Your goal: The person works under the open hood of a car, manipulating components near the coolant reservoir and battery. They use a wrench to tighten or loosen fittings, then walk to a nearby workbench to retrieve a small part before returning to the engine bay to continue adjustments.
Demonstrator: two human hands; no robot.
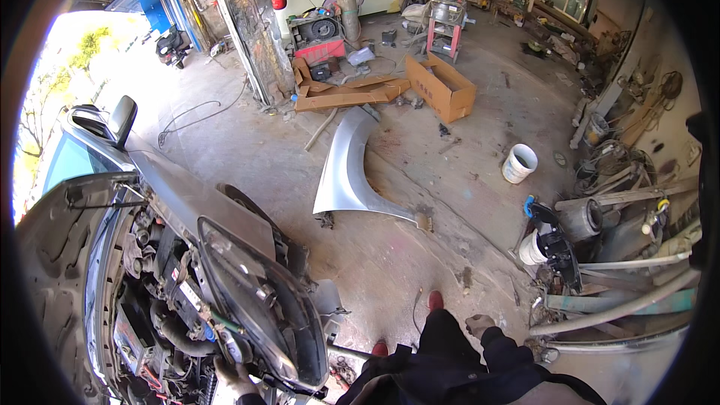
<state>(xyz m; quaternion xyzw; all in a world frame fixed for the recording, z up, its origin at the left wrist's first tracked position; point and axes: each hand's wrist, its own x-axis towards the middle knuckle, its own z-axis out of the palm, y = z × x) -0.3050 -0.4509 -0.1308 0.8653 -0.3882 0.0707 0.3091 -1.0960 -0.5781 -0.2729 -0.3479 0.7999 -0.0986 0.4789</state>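
Observation:
The car beside me on the left has its hood (56,285) raised over the engine bay. My left hand (236,376), apparently gloved, reaches into the front of that bay, behind the headlight (262,296). Its fingers are bent against the parts there, and what they grip is hidden. Just above it lie a black hose (184,339) and a rounded grey part (238,349). My right hand (480,324) hangs over the floor beside my leg, its fingers curled in, with nothing showing in them.
A silver fender (343,172) lies on the concrete ahead. Behind it are flattened cardboard (349,94) and a cardboard box (442,90). A white bucket (519,163) stands to the right, near piled pipes and scrap (622,285). A gas cylinder (345,0) stands by a pillar (251,22).

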